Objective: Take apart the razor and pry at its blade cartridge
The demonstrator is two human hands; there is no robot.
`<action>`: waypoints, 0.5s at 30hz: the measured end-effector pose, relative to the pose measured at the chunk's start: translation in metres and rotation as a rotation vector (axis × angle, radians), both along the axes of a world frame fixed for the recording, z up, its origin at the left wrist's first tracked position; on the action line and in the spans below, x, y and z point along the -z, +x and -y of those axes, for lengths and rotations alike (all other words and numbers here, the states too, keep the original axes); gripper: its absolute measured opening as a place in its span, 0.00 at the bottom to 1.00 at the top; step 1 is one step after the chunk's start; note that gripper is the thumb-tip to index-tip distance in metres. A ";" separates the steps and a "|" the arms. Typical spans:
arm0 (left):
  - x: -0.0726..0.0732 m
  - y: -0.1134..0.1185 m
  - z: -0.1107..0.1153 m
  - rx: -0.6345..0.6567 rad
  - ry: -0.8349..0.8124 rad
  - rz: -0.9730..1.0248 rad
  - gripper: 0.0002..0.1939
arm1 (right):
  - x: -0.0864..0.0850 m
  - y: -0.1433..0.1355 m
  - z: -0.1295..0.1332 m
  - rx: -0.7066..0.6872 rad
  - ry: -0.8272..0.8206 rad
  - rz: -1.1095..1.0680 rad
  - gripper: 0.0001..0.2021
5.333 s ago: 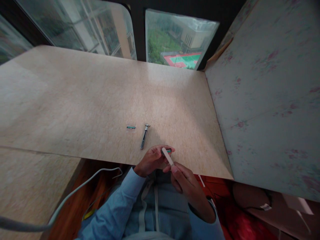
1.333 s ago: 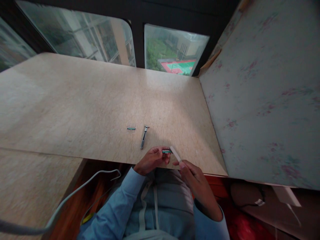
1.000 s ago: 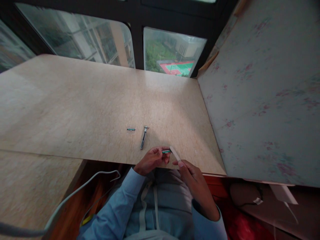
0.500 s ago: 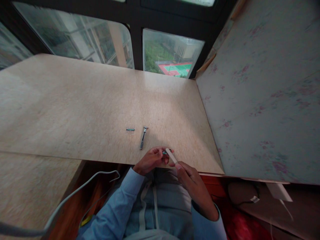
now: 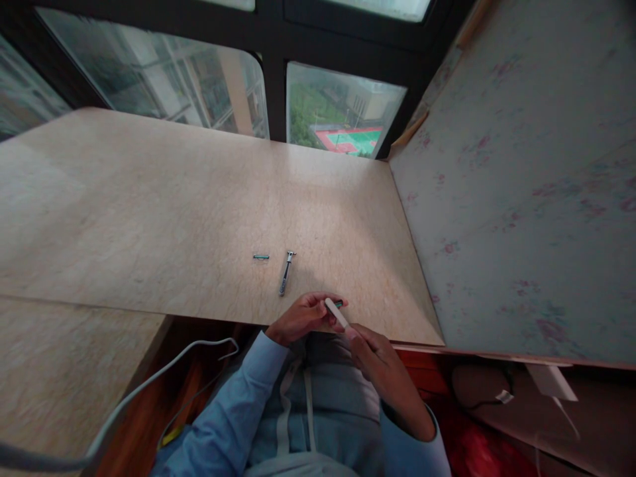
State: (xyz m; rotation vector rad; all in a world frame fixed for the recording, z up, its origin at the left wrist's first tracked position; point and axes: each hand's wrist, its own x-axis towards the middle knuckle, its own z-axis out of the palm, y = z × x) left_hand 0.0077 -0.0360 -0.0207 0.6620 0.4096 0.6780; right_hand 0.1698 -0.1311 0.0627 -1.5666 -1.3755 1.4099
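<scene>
My left hand (image 5: 304, 314) is closed, its fingertips pinching a small dark razor cartridge (image 5: 338, 303) with a green strip. In my right hand (image 5: 373, 354) is a pale, flat stick with a rounded end (image 5: 336, 312), gripped between thumb and fingers. The tip of the stick lies over the cartridge and hides part of it; whether they touch I cannot tell. Just beyond my left hand, a silver and black razor handle (image 5: 285, 277) lies on the pale tabletop (image 5: 199, 218). To its left rests another slim dark-green razor cartridge (image 5: 261, 257).
A black-framed window (image 5: 275, 73) borders the far edge of the tabletop. On the right rises a flower-patterned wall (image 5: 507, 199). A grey-white cable (image 5: 163, 364) loops below the near edge at the left, and a white box (image 5: 551, 381) sits low on the right.
The stick's tip has shifted left across the cartridge, so the cartridge's right end now shows more. Both hands stay at nearly the same spot.
</scene>
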 end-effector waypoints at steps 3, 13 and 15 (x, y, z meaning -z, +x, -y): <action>0.000 0.001 0.000 -0.021 0.021 0.008 0.27 | 0.000 0.002 -0.001 0.058 0.005 0.050 0.28; -0.004 0.001 0.000 -0.066 0.003 -0.001 0.26 | -0.002 0.006 0.001 0.027 0.012 0.069 0.27; -0.004 0.002 0.000 -0.092 0.002 0.018 0.25 | -0.001 0.007 0.001 0.093 0.038 0.107 0.27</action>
